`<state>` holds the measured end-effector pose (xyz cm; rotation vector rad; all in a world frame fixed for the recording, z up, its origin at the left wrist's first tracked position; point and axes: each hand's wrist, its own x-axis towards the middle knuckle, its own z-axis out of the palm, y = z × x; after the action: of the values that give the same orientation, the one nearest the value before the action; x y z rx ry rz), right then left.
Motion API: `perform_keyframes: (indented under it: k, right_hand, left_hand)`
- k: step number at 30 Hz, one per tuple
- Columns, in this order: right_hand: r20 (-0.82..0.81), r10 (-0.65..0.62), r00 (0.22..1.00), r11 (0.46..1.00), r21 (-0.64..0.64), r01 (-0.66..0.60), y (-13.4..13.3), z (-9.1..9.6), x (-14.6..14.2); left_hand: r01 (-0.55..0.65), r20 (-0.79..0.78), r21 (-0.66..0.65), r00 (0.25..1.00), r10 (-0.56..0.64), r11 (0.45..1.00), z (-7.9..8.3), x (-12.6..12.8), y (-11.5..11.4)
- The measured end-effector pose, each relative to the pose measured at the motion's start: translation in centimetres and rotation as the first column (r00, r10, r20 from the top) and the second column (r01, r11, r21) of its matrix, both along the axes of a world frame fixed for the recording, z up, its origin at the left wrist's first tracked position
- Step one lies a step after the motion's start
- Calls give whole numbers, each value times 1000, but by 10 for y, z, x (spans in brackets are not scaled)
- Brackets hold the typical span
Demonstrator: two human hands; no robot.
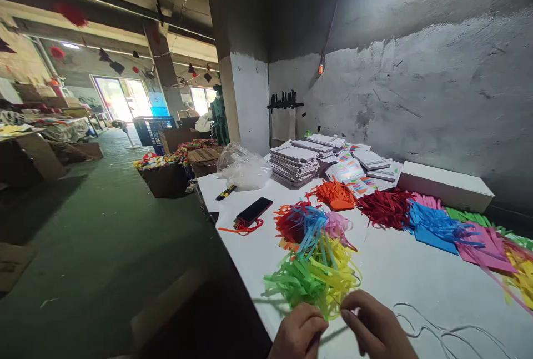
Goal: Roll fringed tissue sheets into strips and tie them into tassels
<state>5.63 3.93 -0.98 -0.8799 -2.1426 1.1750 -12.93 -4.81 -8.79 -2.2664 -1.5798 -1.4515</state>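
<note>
My left hand (300,330) is closed in a pinch at the near edge of the green paper fringe (297,281). My right hand (377,323) pinches too, its fingertips beside the yellow paper fringe (339,273). Whatever thin thing the fingers hold is too small to make out. Beyond the green and yellow fringes, light blue fringe (312,225), red-orange fringe (287,223) and pink fringe (336,225) lie in the same cluster. A loose white cord (433,328) curls on the white table (400,270) right of my right hand.
Piles of tissue fringe, orange (335,195), dark red (385,208) and blue (441,223), line the table's far right. Behind them are stacked white packs (293,164) and a white box (447,184). A phone (254,210), cutter knife (226,192) and plastic bag (245,167) lie left.
</note>
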Motion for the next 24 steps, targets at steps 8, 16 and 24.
perform_keyframes:
  k: [8,16,24]
  right_hand:
    - [87,9,996,999,-33,-6,-2,-34,-61]
    - [-33,-86,996,980,-184,78,-4,-28,-27]
    - [8,-486,874,871,-73,485,98,2,10]
  left_hand:
    - [188,-16,-172,981,-193,967,8,-13,-16]
    - [-172,-152,-641,984,96,748,49,-22,-10]
    - [-34,70,-515,994,81,857,47,-33,-33]
